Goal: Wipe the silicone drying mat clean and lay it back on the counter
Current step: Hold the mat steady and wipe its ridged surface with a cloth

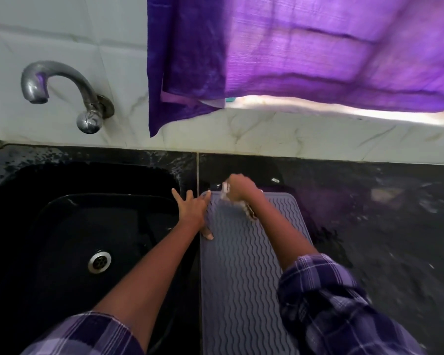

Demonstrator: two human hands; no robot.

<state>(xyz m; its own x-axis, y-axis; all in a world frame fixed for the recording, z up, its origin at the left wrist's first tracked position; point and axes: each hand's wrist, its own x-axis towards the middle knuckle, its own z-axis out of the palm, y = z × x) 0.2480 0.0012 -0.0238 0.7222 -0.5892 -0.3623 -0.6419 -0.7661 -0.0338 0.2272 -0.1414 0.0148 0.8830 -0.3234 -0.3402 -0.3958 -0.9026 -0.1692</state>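
A grey silicone drying mat (241, 265) with wavy ridges lies flat on the black counter (382, 226), just right of the sink. My left hand (194, 211) presses on the mat's left edge near its far corner, fingers spread. My right hand (241, 189) is at the mat's far end, closed around a small pale cloth or scrubber (226, 192) that is blurred. The wiper touches the mat's top edge. Both sleeves are checked purple.
A black sink (75, 239) with a metal drain (99, 261) lies to the left. A metal tap (62, 93) projects from the white tiled wall. A purple curtain (292, 52) hangs over the sill behind the counter. The counter looks wet and streaked.
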